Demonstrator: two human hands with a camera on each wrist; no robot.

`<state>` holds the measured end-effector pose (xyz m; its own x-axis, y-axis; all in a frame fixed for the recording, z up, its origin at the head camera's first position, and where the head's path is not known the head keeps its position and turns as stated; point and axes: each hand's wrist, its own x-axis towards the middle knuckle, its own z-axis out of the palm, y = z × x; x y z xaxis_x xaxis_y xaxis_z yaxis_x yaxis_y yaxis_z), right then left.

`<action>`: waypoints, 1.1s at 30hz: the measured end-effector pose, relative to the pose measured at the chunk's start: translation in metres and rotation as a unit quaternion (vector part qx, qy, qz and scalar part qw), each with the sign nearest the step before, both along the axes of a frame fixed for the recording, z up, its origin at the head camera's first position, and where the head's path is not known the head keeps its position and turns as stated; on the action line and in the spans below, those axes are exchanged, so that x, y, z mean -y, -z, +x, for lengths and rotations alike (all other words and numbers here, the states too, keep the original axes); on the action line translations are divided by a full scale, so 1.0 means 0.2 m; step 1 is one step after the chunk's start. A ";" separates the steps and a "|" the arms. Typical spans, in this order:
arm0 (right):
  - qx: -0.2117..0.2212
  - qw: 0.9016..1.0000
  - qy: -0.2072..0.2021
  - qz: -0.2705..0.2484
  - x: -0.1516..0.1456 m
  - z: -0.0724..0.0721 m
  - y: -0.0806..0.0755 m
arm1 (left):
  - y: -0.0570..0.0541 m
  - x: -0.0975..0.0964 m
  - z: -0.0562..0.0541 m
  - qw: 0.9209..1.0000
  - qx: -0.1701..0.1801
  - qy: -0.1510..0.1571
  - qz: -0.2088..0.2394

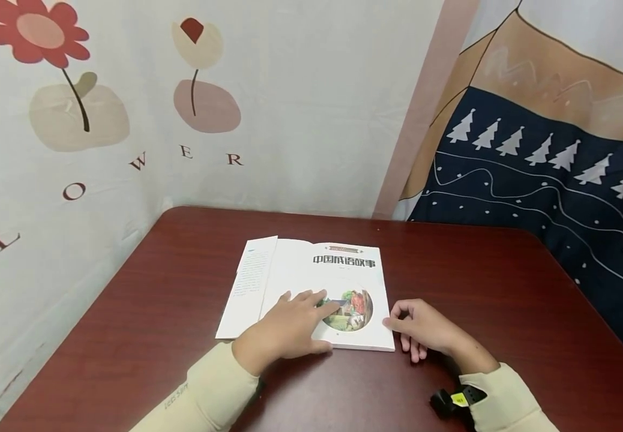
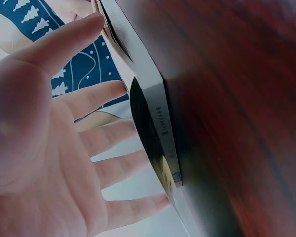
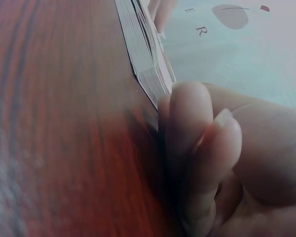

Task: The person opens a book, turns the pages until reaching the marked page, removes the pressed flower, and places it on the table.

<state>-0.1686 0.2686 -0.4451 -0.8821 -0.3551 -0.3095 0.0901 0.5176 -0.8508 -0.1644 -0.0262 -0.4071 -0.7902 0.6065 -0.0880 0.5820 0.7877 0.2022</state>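
Note:
An open book (image 1: 295,264) lies on the table, its right page bearing a black Chinese title and a round colour picture (image 1: 348,311). My left hand (image 1: 290,327) rests on the book with fingers spread, partly covering the picture. In the left wrist view its fingers (image 2: 111,168) reach straight over the book's lower edge (image 2: 160,116). At the right edge of the page, my right hand (image 1: 425,327) has thumb and index finger together at the book's edge. Its other fingers curl beneath, close to the tabletop. The right wrist view shows the curled fingers (image 3: 207,148) at the book's corner (image 3: 155,81).
The dark red wooden table (image 1: 484,282) extends around the book. A folded-out cover flap (image 1: 249,288) with small print lies on the book's left side. Behind the table hang a flower-printed cloth (image 1: 311,108) and a dark blue tree-patterned cloth (image 1: 527,180).

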 end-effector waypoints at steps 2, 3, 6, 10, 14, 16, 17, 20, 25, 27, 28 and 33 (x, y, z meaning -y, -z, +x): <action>0.002 1.000 0.001 0.000 0.00 0.00 0.00 | 0.00 0.00 0.00 1.000 -0.005 0.003 0.002; 0.002 1.000 0.001 0.000 0.00 0.00 -0.01 | 0.00 0.00 0.00 1.000 -0.008 0.004 0.001; -0.001 1.000 -0.001 -0.002 0.00 0.00 -0.01 | 0.00 0.00 0.00 1.000 -0.011 0.004 -0.001; 0.002 1.000 -0.003 -0.001 -0.01 0.01 -0.01 | 0.01 0.00 0.00 1.000 -0.009 0.004 -0.007; 0.014 1.000 -0.004 -0.001 -0.01 0.01 0.01 | 0.03 -0.01 0.00 1.000 -0.010 0.007 -0.014; 0.016 1.000 -0.004 -0.003 -0.01 0.02 0.01 | 0.03 -0.01 0.01 1.000 -0.009 0.007 -0.016; 0.016 1.000 -0.003 -0.003 -0.01 0.02 0.01 | 0.03 -0.01 0.01 1.000 -0.009 0.006 -0.016; 0.013 1.000 -0.004 -0.004 -0.02 0.02 0.01 | 0.03 -0.01 0.00 1.000 -0.011 0.006 -0.017; 0.013 1.000 -0.004 -0.013 -0.02 0.01 -0.01 | 0.02 -0.01 -0.01 1.000 -0.014 0.011 -0.018; 0.018 1.000 -0.002 -0.019 -0.02 0.01 -0.01 | 0.02 0.00 -0.01 1.000 -0.012 0.012 -0.018; 0.020 1.000 -0.001 -0.022 -0.02 0.01 -0.01 | 0.02 0.00 -0.02 1.000 -0.012 0.012 -0.017; 0.030 0.999 0.001 -0.034 0.00 0.00 -0.01 | 0.01 0.01 -0.02 1.000 -0.006 0.010 -0.013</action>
<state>-0.1678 0.2692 -0.4430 -0.8634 -0.3754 -0.3371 0.1427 0.4591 -0.8769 -0.1679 -0.0283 -0.4090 -0.7788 0.6200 -0.0955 0.6000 0.7807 0.1746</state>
